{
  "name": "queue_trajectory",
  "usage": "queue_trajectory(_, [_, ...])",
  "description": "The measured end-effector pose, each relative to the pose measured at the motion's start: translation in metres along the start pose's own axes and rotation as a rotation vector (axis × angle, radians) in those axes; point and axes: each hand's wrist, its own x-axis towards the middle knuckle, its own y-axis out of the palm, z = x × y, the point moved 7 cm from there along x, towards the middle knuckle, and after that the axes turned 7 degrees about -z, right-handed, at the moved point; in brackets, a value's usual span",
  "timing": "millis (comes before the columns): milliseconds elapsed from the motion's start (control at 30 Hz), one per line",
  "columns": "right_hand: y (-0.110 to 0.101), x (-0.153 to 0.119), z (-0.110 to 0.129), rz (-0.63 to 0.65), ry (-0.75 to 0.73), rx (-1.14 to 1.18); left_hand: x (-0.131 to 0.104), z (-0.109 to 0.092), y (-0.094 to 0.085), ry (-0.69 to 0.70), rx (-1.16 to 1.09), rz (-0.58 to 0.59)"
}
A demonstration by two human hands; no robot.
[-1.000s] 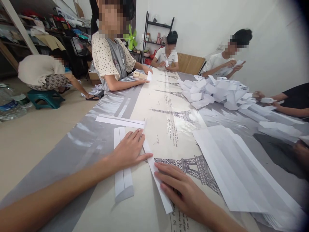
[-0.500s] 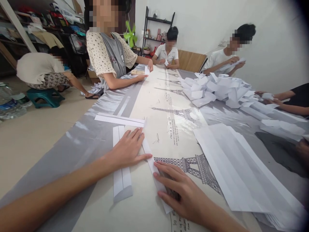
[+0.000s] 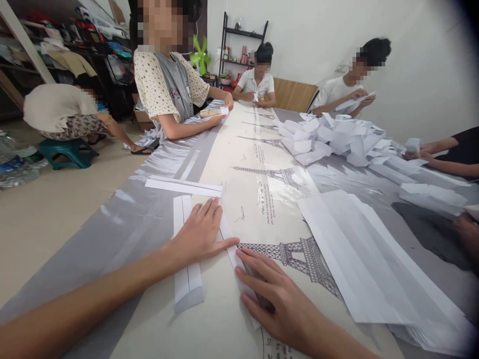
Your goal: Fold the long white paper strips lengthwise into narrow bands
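Observation:
A narrow folded white paper strip (image 3: 233, 253) lies on the cream table cover with Eiffel Tower drawings. My left hand (image 3: 202, 229) rests flat on its upper part, fingers spread, thumb reaching across the strip. Lower down, my right hand (image 3: 277, 294) presses its fingertips along the same strip, fingers apart. Under and beside my left hand lies a second folded paper (image 3: 188, 284), upright in view with a dark line down its middle. Beyond the fingertips of my left hand, another folded strip (image 3: 179, 186) lies crosswise.
A stack of large white sheets (image 3: 366, 259) lies at the right, with a heap of folded papers (image 3: 337, 137) behind it. Several people sit or stand around the table (image 3: 123, 219); some hold papers. One person crouches on a green stool (image 3: 69, 152) at the left.
The camera view has shifted slightly. Both my hands remain on the strip in nearly the same position. At the right, a person's hand has lifted a paper a little.

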Motion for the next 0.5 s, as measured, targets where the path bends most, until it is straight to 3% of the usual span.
queue_trajectory(500, [-0.0077, 0.0051, 0.0088, 0.024, -0.045, 0.000, -0.0025, -0.0005, 0.0038, -0.022, 0.000, 0.042])
